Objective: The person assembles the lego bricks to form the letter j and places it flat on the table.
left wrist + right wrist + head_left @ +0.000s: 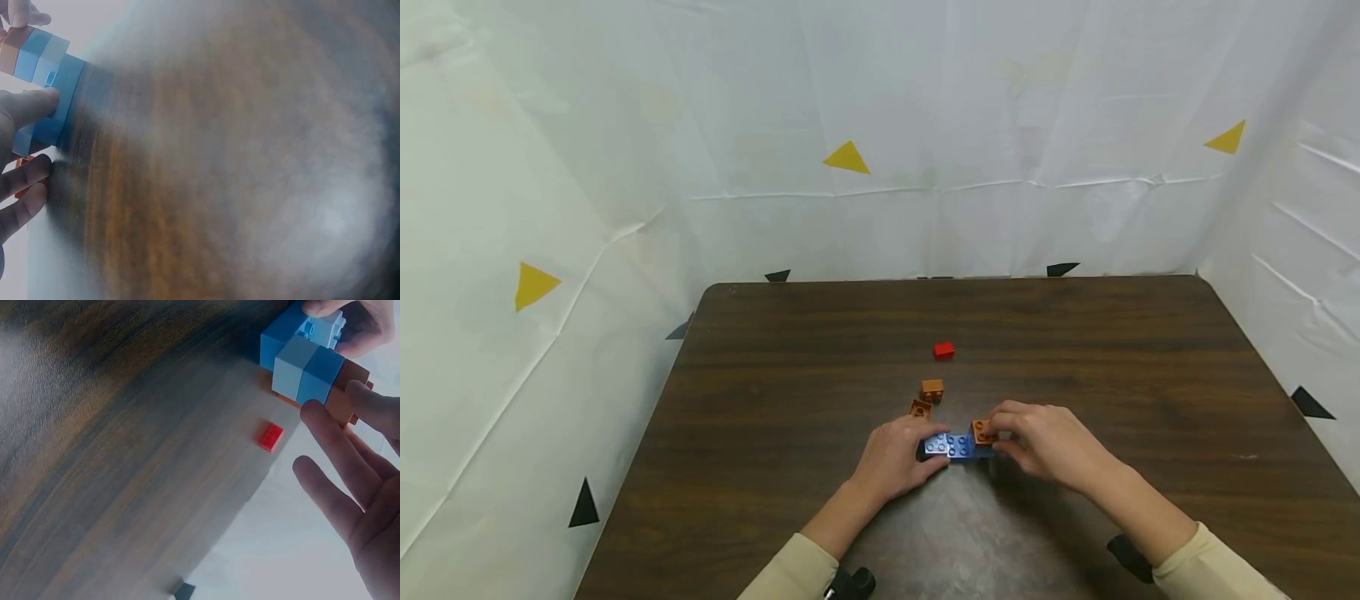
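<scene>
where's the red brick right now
In the head view the red brick lies alone on the table, beyond the two loose orange bricks, farther from both hands.

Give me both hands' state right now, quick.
Left hand: fingers grip the blue brick block.
Right hand: fingers pinch the orange brick on that block.

Near edge: both hands meet over the blue brick assembly [957,447], left hand [895,458] and right hand [1048,446] closing that spot off.
Behind the hands: two orange bricks [932,390] [921,408] just beyond; red brick [943,350] farther back, apart.
Left and right flanks: bare desk [760,400], open passage.
Far half: open to the white curtain [925,125].
</scene>
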